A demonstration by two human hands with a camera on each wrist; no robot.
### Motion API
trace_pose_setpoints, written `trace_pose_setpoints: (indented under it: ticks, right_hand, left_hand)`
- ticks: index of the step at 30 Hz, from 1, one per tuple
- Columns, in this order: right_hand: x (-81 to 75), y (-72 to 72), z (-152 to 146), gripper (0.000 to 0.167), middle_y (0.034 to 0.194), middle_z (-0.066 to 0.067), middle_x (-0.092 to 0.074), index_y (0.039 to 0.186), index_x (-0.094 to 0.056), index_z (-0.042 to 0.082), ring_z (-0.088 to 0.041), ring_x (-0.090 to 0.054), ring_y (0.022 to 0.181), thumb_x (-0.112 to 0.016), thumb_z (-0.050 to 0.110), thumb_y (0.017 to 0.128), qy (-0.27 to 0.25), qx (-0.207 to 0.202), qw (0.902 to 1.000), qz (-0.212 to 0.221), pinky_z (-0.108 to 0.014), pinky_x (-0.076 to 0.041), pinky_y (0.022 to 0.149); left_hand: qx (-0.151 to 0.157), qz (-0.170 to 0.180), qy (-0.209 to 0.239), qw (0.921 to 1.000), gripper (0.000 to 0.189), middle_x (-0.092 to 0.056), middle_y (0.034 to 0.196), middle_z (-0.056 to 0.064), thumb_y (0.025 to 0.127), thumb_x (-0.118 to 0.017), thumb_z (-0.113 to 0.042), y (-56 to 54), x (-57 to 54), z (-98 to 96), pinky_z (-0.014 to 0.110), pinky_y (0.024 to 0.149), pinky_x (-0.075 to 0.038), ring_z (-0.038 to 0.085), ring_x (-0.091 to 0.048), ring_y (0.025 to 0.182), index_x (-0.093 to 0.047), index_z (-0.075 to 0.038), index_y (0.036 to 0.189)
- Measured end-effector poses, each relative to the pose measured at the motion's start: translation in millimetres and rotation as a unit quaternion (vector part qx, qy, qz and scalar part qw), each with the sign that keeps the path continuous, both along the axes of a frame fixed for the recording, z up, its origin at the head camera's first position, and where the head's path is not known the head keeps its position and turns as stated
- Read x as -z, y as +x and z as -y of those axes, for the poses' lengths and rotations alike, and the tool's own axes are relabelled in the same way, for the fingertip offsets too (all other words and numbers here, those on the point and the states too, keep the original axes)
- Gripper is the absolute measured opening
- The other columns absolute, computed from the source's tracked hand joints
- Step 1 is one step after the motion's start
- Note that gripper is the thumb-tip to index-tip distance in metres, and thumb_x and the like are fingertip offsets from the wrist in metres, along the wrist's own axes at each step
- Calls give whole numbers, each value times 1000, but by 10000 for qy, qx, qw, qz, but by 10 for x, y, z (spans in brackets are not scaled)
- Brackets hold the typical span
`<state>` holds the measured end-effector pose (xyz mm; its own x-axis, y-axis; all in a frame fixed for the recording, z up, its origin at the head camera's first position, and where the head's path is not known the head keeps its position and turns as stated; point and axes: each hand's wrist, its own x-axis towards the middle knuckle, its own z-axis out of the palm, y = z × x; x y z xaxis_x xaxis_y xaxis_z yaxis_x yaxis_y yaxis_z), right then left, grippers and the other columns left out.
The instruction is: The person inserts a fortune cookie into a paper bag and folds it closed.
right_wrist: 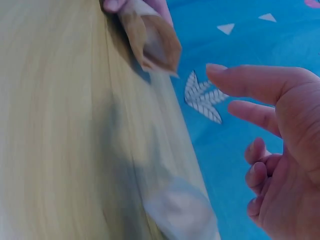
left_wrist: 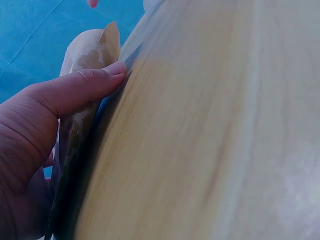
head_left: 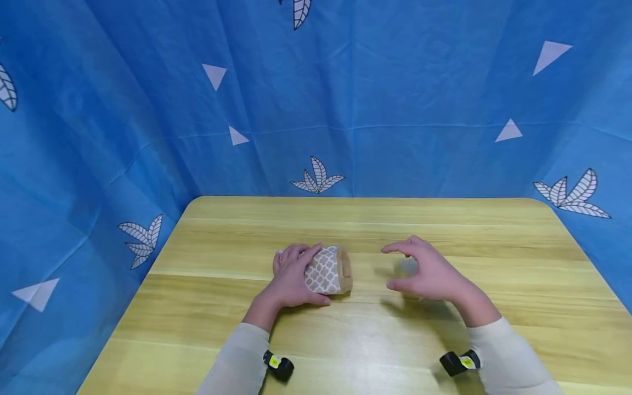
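A small brown paper bag [head_left: 323,270] with a white lattice pattern lies on its side on the table, its open mouth facing right. My left hand [head_left: 292,277] grips it from the left, thumb along the near side and fingers over the top and far side. In the right wrist view the bag's mouth [right_wrist: 162,47] gapes. Off to the right, my right hand [head_left: 434,271] hovers above the table with thumb and forefinger spread, holding nothing. A whitish, see-through item [right_wrist: 182,210] sits on the table below it, blurred and partly hidden by that hand in the head view.
The light wood table [head_left: 365,219] has rounded far corners. A blue curtain [head_left: 419,99] with white leaf and triangle prints hangs behind it and along its left side. Each wrist wears a black strap-on camera [head_left: 278,366].
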<state>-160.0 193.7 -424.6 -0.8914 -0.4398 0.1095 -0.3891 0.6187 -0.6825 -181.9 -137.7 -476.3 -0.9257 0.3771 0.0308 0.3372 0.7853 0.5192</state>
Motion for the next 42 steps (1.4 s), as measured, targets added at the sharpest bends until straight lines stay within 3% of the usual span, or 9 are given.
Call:
trace_pose_setpoints:
  ticks: [7, 15, 26, 30, 34, 42]
  right_hand:
    - [-33, 45, -313, 79, 117, -12, -51, 141, -55, 20, -31, -49, 106, -90, 39, 73, 215, 147, 9995, 183, -46, -46, 77]
    - [75, 44, -551, 93, 130, -18, -49, 145, -50, 14, -44, -46, 118, -95, 35, 66, 193, 228, 9994, 170, -63, -44, 87]
    - [255, 14, -756, 109, 133, -24, -44, 152, -39, 12, -44, -45, 118, -97, 31, 62, 61, 263, 9977, 619, -61, -42, 90]
    - [308, -7, -785, 112, 130, -21, -45, 155, -35, 13, -37, -45, 112, -96, 31, 63, 70, 225, 9974, 681, -55, -43, 88]
    - [340, -35, -789, 112, 117, -16, -47, 155, -35, 13, -30, -42, 101, -96, 32, 63, 99, 186, 9971, 725, -47, -42, 81]
    - [341, -40, -800, 107, 111, -14, -46, 152, -38, 10, -29, -39, 97, -96, 29, 64, 57, 196, 9964, 826, -45, -40, 78]
  left_hand:
    - [-33, -12, -51, 10000, 125, -38, 144, 4, 51, -92, -62, -6, 1, 13, 58, 113, 1, 28, -27, 136, -33, -32, 157]
    - [-35, 4, -33, 10000, 124, -38, 144, 4, 52, -93, -60, 0, -21, 22, 58, 113, 1, 29, -27, 136, -33, -31, 157]
    - [-23, 41, -23, 10000, 124, -38, 143, 4, 52, -93, -60, -9, -3, 16, 58, 112, 1, 29, -26, 135, -34, -31, 157]
    - [-2, 23, 18, 10000, 123, -38, 143, 4, 52, -93, -59, -10, -2, 12, 58, 112, 1, 29, -27, 135, -35, -31, 156]
    - [17, 17, 20, 10000, 123, -38, 144, 5, 53, -93, -59, -4, -2, 12, 59, 112, 0, 30, -27, 135, -34, -30, 157]
    - [52, 0, 7, 10000, 123, -38, 144, 6, 53, -93, -59, 2, -9, 6, 59, 112, -1, 30, -28, 135, -34, -30, 157]
